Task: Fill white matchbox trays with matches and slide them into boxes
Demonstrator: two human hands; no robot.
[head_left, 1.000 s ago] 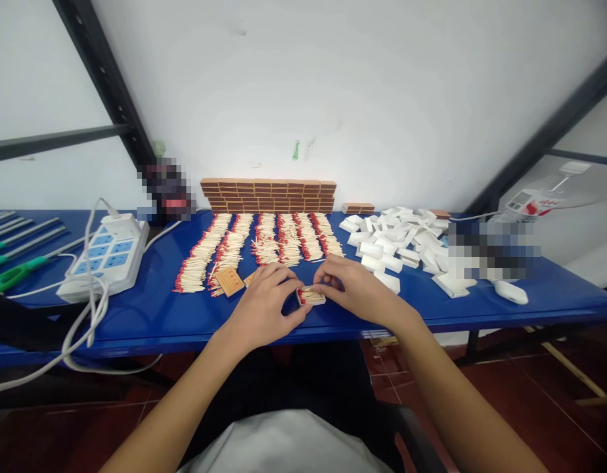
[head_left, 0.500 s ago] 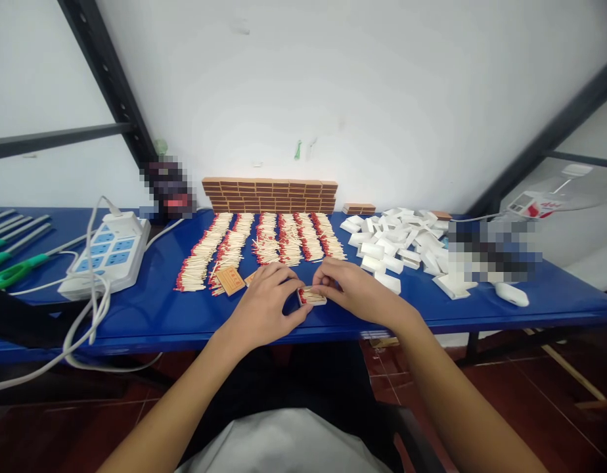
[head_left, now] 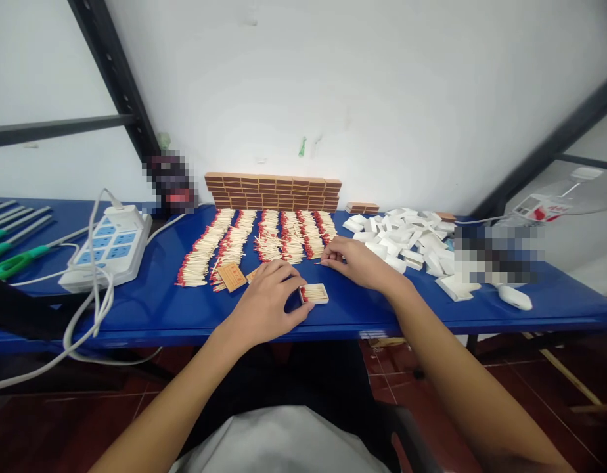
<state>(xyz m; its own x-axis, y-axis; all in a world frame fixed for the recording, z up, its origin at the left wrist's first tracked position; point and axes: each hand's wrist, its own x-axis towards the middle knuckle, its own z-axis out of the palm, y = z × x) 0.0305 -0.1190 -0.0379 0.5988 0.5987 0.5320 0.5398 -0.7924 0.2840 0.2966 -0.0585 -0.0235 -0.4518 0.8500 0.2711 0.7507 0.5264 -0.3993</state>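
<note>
My left hand (head_left: 269,301) is curled at the left end of a white matchbox tray (head_left: 325,299), thumb on the near side and fingers at the far side. A layer of red-headed matches (head_left: 313,293) lies in the tray. My right hand (head_left: 353,261) is up and right of the tray, beside the rightmost match row (head_left: 326,226), its fingertips pinched. A match (head_left: 318,263) pokes out from them at table level. Several rows of loose matches (head_left: 205,249) spread across the blue table. An orange matchbox sleeve (head_left: 231,277) lies left of my left hand, with another partly hidden behind it.
Stacked matchboxes (head_left: 274,192) form a low wall at the back, with a smaller stack (head_left: 361,207) beside it. White trays (head_left: 406,236) are heaped at the right, near a white mouse-like object (head_left: 514,297). A power strip (head_left: 109,249) with cables and green-handled tools (head_left: 20,261) occupy the left.
My right hand has moved from the tray up and away toward the rightmost match rows, uncovering the tray. My left hand has stayed on the tray.
</note>
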